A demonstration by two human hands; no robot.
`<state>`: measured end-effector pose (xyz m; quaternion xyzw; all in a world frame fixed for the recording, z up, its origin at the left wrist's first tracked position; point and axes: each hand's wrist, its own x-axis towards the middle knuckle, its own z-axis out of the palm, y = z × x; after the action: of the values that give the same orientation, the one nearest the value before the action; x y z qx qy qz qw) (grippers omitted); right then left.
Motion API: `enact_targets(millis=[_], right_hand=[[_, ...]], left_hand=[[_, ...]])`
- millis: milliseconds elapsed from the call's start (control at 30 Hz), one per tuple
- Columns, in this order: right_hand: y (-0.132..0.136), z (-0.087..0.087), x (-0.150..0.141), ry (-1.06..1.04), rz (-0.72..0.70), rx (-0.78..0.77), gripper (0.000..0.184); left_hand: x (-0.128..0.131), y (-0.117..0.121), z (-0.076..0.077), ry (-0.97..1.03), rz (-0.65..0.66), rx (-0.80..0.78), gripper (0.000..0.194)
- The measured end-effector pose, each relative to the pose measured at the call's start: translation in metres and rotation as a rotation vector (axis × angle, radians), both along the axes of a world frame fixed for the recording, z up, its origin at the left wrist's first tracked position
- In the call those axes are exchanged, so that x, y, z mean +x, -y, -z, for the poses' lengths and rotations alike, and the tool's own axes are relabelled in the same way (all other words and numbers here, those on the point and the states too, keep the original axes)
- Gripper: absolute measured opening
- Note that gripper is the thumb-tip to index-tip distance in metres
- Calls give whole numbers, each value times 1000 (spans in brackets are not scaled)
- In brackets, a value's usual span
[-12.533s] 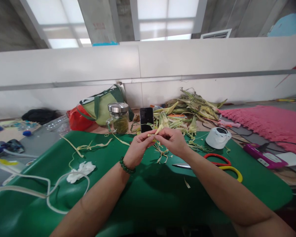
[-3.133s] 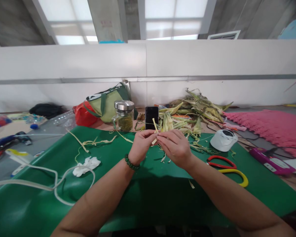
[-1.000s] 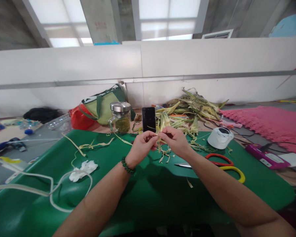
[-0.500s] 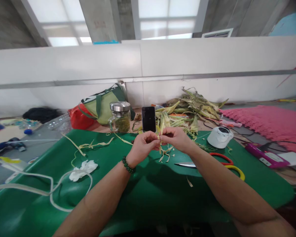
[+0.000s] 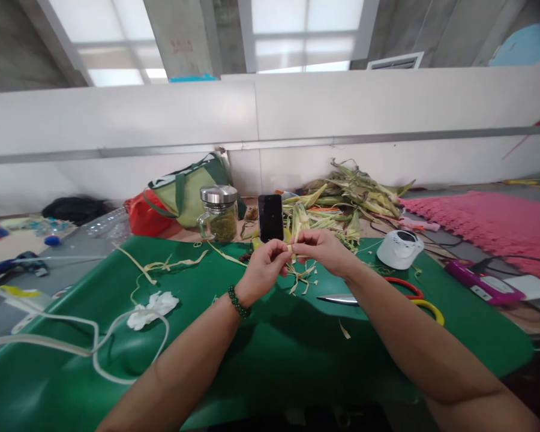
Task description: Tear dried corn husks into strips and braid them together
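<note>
My left hand [image 5: 265, 267] and my right hand [image 5: 326, 252] meet above the green mat [image 5: 270, 372]. Both pinch a small pale piece of corn husk [image 5: 290, 248] between thumb and fingers; its exact shape is mostly covered by the fingertips. A green bead bracelet [image 5: 238, 302] circles my left wrist. Thin husk scraps [image 5: 302, 277] lie on the mat just below the hands. Scissors [image 5: 339, 299] with one red and one yellow handle rest partly under my right forearm. Behind the fingers stands a black phone [image 5: 270, 217], upright.
At the back are a lidded glass jar [image 5: 219, 216], a green bag [image 5: 180, 195] and a corn husk heap [image 5: 360, 192]. To the right sit a white spool-like object [image 5: 399, 249] and a purple power strip [image 5: 483, 282]. White tissue [image 5: 153, 309] and a white cable [image 5: 94, 354] lie left.
A pale strip stuck up from the fingers about three seconds ago; now only a short piece shows between them. Over the last second both hands stay together with slight finger shifts.
</note>
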<state>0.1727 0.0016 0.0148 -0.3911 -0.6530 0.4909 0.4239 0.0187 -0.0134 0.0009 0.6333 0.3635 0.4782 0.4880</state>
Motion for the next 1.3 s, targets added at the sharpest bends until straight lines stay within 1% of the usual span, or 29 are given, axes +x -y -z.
enact_targets(millis=[67, 100, 133, 200, 233, 267, 300, 333, 400, 467, 567, 633, 700, 767, 833, 900, 967, 1033, 1133, 1200, 1300], right_hand=[[-1, 3, 1, 28, 49, 103, 24], [-1, 4, 2, 49, 123, 207, 25], [0, 4, 3, 78, 217, 356, 24], [4, 3, 6, 184, 366, 745, 14], [6, 1, 7, 266, 371, 945, 9], [9, 0, 7, 364, 318, 1112, 9], [11, -1, 7, 469, 237, 1229, 14], [12, -1, 6, 565, 161, 1308, 19], [13, 0, 3, 680, 80, 1388, 25], [11, 3, 0, 678, 52, 1422, 25], [6, 6, -2, 513, 17, 1384, 18], [4, 8, -3, 397, 20, 1288, 14], [3, 9, -4, 324, 59, 1155, 14], [4, 10, -5, 261, 115, 1011, 15], [5, 10, -6, 184, 160, 885, 15], [7, 9, -6, 120, 191, 796, 13], [9, 8, -6, 95, 219, 742, 12], [10, 6, -6, 104, 241, 721, 11], [11, 7, -7, 155, 277, 749, 10], [11, 9, -8, 202, 318, 794, 9], [12, 10, -9, 283, 387, 913, 11]], left_hand=[[0, -1, 0, 7, -9, -12, 21], [-1, -1, 0, 30, -5, -37, 22], [-2, -2, -1, 65, 6, -75, 24], [-5, -4, -2, 159, 42, -177, 28], [-6, -5, -3, 210, 62, -232, 30], [-8, -5, -4, 256, 79, -283, 31], [-9, -6, -5, 296, 90, -326, 32], [-10, -7, -6, 326, 99, -363, 32], [-12, -8, -6, 367, 118, -419, 33], [-12, -8, -6, 384, 145, -457, 34], [-11, -9, -4, 396, 148, -457, 35], [-10, -8, -3, 408, 116, -426, 36], [-8, -7, -2, 423, 84, -382, 36], [-6, -6, -1, 417, 68, -314, 37], [-3, -3, -1, 368, 62, -229, 35], [-1, 0, -1, 307, 60, -159, 34], [0, 2, -1, 279, 53, -122, 34], [0, 3, -1, 272, 45, -108, 35], [-1, 3, -1, 253, 22, -87, 33], [-1, 2, 0, 250, -1, -76, 32], [1, 2, 2, 286, -11, -80, 33]])
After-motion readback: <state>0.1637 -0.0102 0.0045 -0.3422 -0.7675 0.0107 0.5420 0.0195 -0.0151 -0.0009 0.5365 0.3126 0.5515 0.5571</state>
